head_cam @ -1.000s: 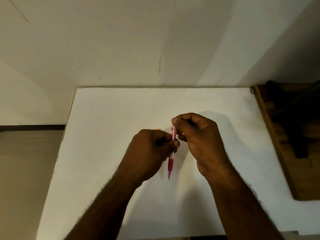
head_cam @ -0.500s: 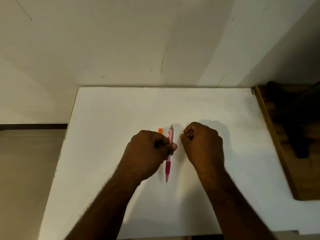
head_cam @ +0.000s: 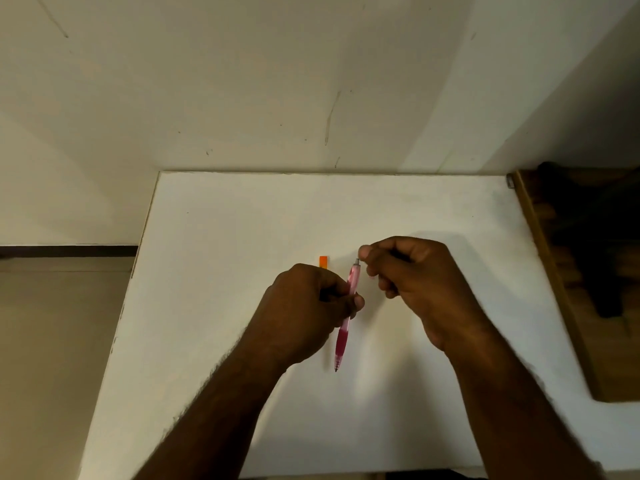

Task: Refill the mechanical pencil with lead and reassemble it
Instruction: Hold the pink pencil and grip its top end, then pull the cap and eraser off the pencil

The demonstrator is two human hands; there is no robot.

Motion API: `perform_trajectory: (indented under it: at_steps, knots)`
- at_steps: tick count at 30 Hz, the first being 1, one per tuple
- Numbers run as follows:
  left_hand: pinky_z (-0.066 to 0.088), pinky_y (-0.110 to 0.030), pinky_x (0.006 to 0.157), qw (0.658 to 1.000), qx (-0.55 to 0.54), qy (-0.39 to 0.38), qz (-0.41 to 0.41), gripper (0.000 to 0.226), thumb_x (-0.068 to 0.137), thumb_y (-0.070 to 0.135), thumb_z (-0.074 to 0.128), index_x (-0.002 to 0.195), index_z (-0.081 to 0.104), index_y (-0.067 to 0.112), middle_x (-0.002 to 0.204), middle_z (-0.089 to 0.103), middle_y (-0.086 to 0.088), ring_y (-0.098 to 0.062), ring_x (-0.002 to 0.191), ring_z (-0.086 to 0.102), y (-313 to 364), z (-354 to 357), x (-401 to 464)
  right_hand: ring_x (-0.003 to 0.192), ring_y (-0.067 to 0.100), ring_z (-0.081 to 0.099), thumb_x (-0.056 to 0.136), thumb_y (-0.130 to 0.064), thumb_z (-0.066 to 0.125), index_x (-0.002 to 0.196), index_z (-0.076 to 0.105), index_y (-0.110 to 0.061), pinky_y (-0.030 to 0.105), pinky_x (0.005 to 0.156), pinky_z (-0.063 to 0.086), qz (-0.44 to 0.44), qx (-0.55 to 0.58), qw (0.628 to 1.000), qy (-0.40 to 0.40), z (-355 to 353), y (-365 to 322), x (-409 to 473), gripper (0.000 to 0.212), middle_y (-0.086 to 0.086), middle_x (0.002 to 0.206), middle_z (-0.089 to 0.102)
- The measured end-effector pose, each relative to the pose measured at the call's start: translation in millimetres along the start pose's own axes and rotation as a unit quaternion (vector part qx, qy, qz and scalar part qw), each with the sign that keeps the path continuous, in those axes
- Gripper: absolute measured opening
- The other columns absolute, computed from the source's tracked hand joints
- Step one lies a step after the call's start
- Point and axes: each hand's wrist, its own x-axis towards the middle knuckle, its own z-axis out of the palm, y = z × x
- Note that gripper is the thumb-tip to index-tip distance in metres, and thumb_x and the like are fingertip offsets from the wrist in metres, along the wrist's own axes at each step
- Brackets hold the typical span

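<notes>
Left hand (head_cam: 308, 306) gripping pink translucent mechanical pencil (head_cam: 347, 315); right hand (head_cam: 412, 278) closed, contents unclear, at its far end; reassembly apparently unfinished.

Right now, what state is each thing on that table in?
Pencil: held off the table, tip toward the person.
Left hand: closed around the pencil's middle.
Right hand: pinched at the pencil's top end; what it holds is hidden.
Orange piece: lying on the table, partly hidden.

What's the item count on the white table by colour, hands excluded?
Pink: 1, the pencil, held in the left hand
Orange: 1, a small piece partly hidden behind that hand
Total: 2
</notes>
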Motion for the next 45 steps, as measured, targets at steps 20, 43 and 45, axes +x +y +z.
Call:
perform_trajectory:
  at_steps: [20,43,45]
  knots:
    - [0.059,-0.047,0.083,1.0,0.004,-0.021,-0.006,0.022,0.086,0.038,0.075,0.073,0.078,0.021,0.068,0.075,0.004,-0.02,0.073,0.072,-3,-2,-2,0.068,0.018,0.066,0.088,-0.043,0.074,0.064,0.06,-0.026,0.028,0.063,0.046,0.003,-0.306,0.937,0.169,-9,36,14,0.033,-0.012,0.068,0.065]
    - [0.063,-0.04,0.072,0.997,-0.05,0.053,-0.002,0.013,0.084,0.033,0.079,0.081,0.075,0.021,0.065,0.074,0.002,-0.013,0.06,0.074,-13,4,9,0.069,0.015,0.077,0.08,-0.023,0.086,0.094,0.067,-0.024,0.041,0.08,0.064,0.054,-0.183,0.977,-0.094,9,6,-24,0.024,-0.001,0.076,0.079]
    - [0.055,-0.028,0.061,0.992,0.018,0.122,-0.009,0.019,0.082,0.041,0.079,0.075,0.071,0.026,0.06,0.07,0.007,-0.007,0.057,0.067,-17,4,13,0.07,0.013,0.075,0.076,-0.032,0.089,0.092,0.066,-0.027,0.039,0.081,0.063,0.047,-0.222,0.971,-0.07,11,11,-22,0.028,-0.005,0.076,0.077]
